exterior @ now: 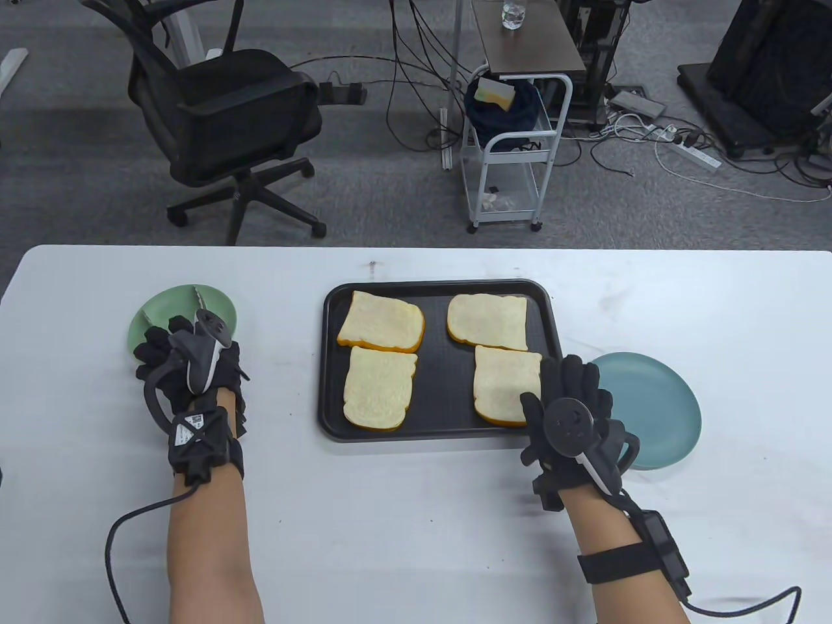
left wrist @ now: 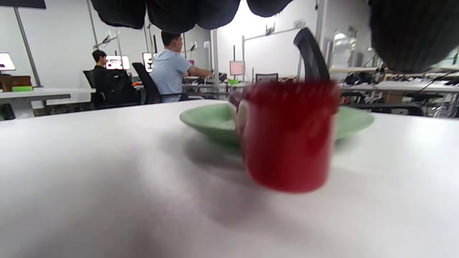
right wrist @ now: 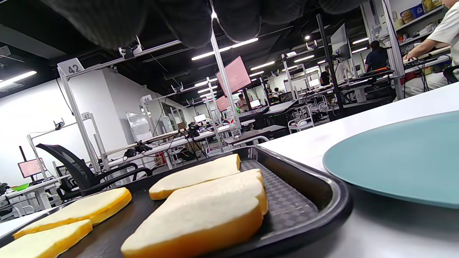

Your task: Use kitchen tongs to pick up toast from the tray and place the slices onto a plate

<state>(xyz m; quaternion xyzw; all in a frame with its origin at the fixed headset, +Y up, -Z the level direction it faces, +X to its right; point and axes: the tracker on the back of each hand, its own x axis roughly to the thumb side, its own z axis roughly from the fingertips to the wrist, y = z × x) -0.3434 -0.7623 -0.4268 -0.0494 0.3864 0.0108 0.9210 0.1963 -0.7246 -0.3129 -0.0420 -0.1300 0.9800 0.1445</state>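
Several toast slices (exterior: 380,389) lie flat on a black tray (exterior: 331,364) at mid-table; the right wrist view shows the nearest slice (right wrist: 200,218) close up. Metal tongs (exterior: 199,298) rest across a green plate (exterior: 218,305) on the left, and their red end (left wrist: 287,136) sits blurred on the table before that plate (left wrist: 208,118). My left hand (exterior: 159,344) hovers over this red end, fingers (left wrist: 179,14) above it and holding nothing. My right hand (exterior: 565,383) lies spread over the tray's near right corner, beside an empty blue plate (exterior: 656,403).
The white table (exterior: 416,533) runs to a far edge, with a black office chair (exterior: 227,123) and a white cart (exterior: 513,156) on the floor beyond it. Other people sit at distant desks in the wrist views.
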